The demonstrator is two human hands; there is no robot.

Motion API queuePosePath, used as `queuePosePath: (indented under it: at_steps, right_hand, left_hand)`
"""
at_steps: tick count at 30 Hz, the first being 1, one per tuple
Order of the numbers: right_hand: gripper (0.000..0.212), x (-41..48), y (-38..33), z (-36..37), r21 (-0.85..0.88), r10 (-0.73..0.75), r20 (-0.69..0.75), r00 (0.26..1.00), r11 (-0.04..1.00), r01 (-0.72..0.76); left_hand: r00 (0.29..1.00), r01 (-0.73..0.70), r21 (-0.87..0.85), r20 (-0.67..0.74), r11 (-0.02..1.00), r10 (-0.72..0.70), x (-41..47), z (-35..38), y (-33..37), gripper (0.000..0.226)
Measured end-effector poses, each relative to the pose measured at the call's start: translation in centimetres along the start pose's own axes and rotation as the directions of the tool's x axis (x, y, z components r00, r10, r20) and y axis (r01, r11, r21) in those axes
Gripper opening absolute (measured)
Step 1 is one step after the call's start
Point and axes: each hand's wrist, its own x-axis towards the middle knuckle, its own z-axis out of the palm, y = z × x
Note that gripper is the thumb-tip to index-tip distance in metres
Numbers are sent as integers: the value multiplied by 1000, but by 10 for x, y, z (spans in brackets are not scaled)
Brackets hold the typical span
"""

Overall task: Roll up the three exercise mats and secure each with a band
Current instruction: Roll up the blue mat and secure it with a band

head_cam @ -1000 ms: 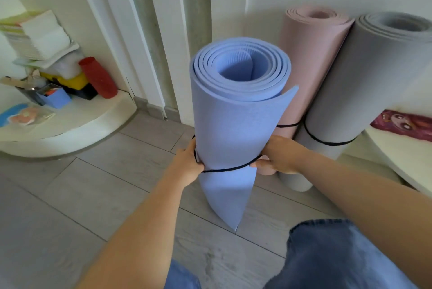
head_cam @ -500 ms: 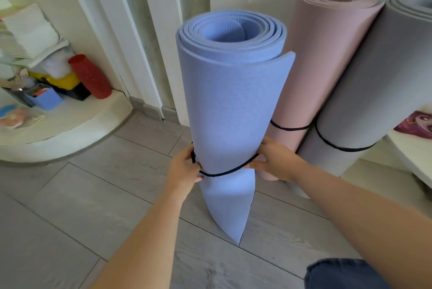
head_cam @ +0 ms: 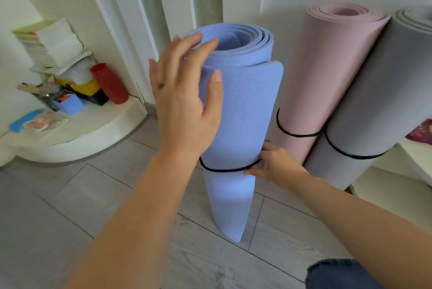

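Your left hand (head_cam: 182, 104) has risen from the band to cup the blue mat (head_cam: 240, 111), standing on the floor beside two banded mats. Your right hand (head_cam: 275, 167), fingers loosely open, steadies the black band (head_cam: 224, 170). Sitting low, the band leaves the top free to unroll.

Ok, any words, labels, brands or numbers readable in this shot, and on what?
None can be read.
Rolled blue foam mat, pink rolled mat and grey rolled mat: no print visible.
Stacked papers on the left shelf: too blurred to read.
Flat blue-edged packet: too small to read.
Dark red printed cloth at right: a picture, no legible text.
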Motion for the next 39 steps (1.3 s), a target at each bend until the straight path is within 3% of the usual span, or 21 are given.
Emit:
queuePosePath:
  at_steps: [1,3,5,8,10,12,17,22,26,30,32,35,37,39]
  right_hand:
    - [36,-1,-1,-2,-33,6,24,1000,999,-5]
    - [41,-3,0,-8,-93,22,83,996,996,-14]
    - [40,-4,5,-7,-82,2,91,996,997,6]
    - [21,-10,2,0,290,147,-43,988,948,-129]
    - [32,-13,-4,3,539,268,-94,959,823,-177]
    - [36,-18,-15,-5,658,295,-109,949,737,-154]
    - [19,-14,-38,-51,578,155,-174,972,816,-26]
    - [29,-9,-43,-83,550,63,-184,981,833,50]
    - [28,-2,-44,-90,553,40,-149,988,832,50]
    - [11,2,-43,-86,590,93,-133,987,807,3]
    - [14,2,-34,-72,736,294,-160,942,672,-85]
    - [27,-1,-28,-34,897,606,87,791,297,-327]
    - [28,-3,-32,-11,885,624,273,732,135,-445]
    - [27,-3,-39,0,896,600,346,722,17,-444]
  left_hand:
    - [988,-104,120,127,987,89,10,2,4,44]
    - [942,-209,268,312,940,120,22,7,1,59]
    - [933,-211,311,347,927,96,28,9,-2,65]
    - [947,-182,284,309,942,90,29,12,-3,63]
    - [955,-157,266,287,951,78,27,13,-2,59]
    - [960,-137,262,275,955,62,26,12,-3,57]
    - [950,-118,246,310,962,37,26,11,4,56]
    - [917,-41,188,397,981,-37,38,4,10,63]
    - [902,-22,166,429,986,-52,39,-1,13,59]
    - [895,124,153,408,980,-178,44,-3,16,41]
    - [897,166,166,385,972,-219,44,-3,18,43]
    - [914,176,215,326,961,-241,42,-1,21,45]
    - [922,170,257,299,951,-246,42,1,18,46]
    - [929,167,275,277,947,-244,42,2,14,49]
